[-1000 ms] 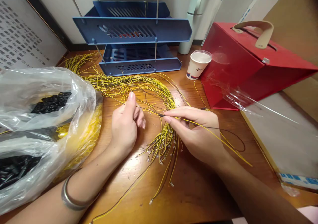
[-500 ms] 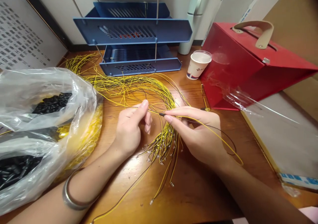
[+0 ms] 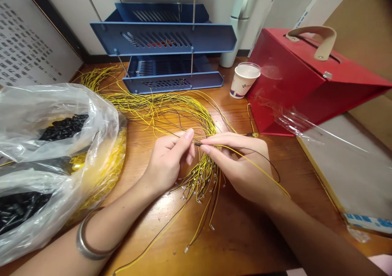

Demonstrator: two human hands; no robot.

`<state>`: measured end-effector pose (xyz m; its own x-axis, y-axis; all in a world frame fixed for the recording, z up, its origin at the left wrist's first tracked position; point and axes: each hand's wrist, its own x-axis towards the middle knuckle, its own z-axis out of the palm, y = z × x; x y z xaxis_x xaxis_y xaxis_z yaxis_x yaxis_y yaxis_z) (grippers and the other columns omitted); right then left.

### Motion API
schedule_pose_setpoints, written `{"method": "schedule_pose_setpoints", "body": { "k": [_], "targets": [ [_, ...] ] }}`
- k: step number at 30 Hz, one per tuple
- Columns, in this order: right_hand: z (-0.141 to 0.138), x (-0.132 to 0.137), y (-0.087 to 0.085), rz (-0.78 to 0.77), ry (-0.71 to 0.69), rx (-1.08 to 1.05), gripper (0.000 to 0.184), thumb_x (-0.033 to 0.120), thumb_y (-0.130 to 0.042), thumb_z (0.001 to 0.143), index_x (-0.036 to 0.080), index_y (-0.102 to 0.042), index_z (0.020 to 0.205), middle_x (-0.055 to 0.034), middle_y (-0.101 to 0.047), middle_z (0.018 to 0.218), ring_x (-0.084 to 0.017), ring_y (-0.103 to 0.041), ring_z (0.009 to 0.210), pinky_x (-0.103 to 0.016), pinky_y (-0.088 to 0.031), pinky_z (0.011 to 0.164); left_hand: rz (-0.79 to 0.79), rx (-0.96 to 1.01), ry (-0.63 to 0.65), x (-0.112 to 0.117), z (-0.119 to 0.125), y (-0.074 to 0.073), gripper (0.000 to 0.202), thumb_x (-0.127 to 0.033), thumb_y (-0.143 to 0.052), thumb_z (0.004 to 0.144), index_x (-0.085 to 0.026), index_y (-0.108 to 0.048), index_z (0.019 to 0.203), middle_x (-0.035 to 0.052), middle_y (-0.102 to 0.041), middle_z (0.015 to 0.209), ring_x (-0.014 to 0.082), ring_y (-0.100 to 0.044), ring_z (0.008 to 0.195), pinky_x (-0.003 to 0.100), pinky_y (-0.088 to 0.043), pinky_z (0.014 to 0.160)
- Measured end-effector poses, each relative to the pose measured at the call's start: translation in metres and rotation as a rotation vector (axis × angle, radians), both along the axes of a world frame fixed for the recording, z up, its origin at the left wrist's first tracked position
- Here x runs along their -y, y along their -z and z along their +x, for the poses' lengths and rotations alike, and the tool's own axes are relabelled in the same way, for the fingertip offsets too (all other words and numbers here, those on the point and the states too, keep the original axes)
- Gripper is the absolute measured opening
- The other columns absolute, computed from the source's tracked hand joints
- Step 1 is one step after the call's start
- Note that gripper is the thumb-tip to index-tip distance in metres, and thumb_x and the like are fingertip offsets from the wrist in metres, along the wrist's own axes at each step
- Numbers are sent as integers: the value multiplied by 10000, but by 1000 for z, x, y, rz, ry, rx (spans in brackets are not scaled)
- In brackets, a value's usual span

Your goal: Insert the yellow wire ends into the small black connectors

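Note:
Between thumb and forefinger, my right hand (image 3: 245, 161) pinches a short black sleeve (image 3: 198, 144) threaded on a pair of thin wires, one yellow and one dark. The wire pair (image 3: 245, 153) trails from this hand over its back toward the wrist. My left hand (image 3: 168, 157) is closed on the same wires just left of the sleeve, thumb on top. Beneath both hands curves a thick bundle of yellow and dark wires (image 3: 183, 102). Small metal-looking ends (image 3: 199, 178) of the bundle fan out on the table below the hands.
Clear plastic bags (image 3: 101, 104) at left hold black sleeves (image 3: 65, 127) and yellow pieces (image 3: 107, 178). Behind stands a blue tray rack (image 3: 171, 39), with a paper cup (image 3: 244, 80) and a pale tumbler (image 3: 240, 23). A red box (image 3: 294, 72) with a strap handle is at right.
My left hand has moved slightly right and down, closer to my right hand. The black sleeve has shifted a little left and down, and the trailing wires have drawn left.

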<state>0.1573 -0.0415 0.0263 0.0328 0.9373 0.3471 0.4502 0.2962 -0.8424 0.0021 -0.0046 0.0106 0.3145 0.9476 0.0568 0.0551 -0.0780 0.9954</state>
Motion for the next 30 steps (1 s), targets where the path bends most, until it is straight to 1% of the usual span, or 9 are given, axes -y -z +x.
{"method": "schedule_pose_setpoints", "body": {
  "k": [3,7,10,12,16,21,23,26,30],
  "targets": [
    [-1,0,-1,-8,14,7,92,187,-677,814,207,-764,838,-21,-764,830,-144,-666,679,-259,-489,552,44,-4,-71,-1,-2,-1,523,-348,-451,946,-182,-527,455,7,-485,445,98,-405,413,250,-334,445],
    [-1,1,-3,-1,51,11,92,186,-692,807,208,-766,856,-18,-765,842,-155,-685,728,-258,-508,582,56,68,-183,-2,-2,-2,502,-365,-444,954,-186,-500,488,1,-474,451,107,-435,450,254,-370,508],
    [-1,1,-4,14,68,20,88,189,-696,805,212,-769,849,-12,-765,837,-144,-677,712,-243,-488,544,91,103,-247,-3,-2,-2,500,-365,-428,968,-185,-486,505,-6,-464,456,103,-431,458,254,-371,529],
    [-1,1,-4,14,68,18,92,188,-692,807,212,-770,850,-8,-762,828,-120,-643,639,-234,-458,499,84,137,-265,-4,-2,0,496,-363,-428,972,-186,-482,513,-11,-457,454,99,-418,447,255,-361,516],
    [0,1,-3,5,79,3,91,183,-689,801,199,-767,847,-10,-748,785,-89,-544,527,-235,-419,461,49,145,-211,-3,-2,3,507,-398,-440,969,-185,-483,512,-9,-462,462,97,-413,437,252,-342,481],
    [0,-1,-2,26,52,-20,86,171,-689,798,182,-762,841,-8,-741,770,-72,-507,506,-224,-406,456,79,2,29,1,0,4,475,-355,-500,942,-180,-520,501,-14,-472,467,93,-421,440,245,-348,478],
    [-1,-1,-2,34,40,-14,81,174,-689,799,181,-762,835,-8,-743,765,-70,-511,502,-221,-411,459,70,-1,75,3,0,2,475,-324,-483,942,-179,-531,492,-12,-472,463,97,-419,437,249,-348,476],
    [-3,0,-2,33,42,-5,82,190,-688,804,186,-763,836,-11,-743,761,-78,-534,512,-221,-424,465,46,19,58,3,0,-2,499,-306,-448,942,-179,-531,466,-3,-476,449,100,-405,421,259,-342,469],
    [-4,1,-3,36,65,9,89,193,-687,804,198,-764,848,-8,-743,770,-82,-537,515,-224,-421,463,59,34,-16,2,-1,-4,485,-286,-455,927,-180,-529,460,6,-494,453,104,-417,436,263,-348,489]
  ]
}}
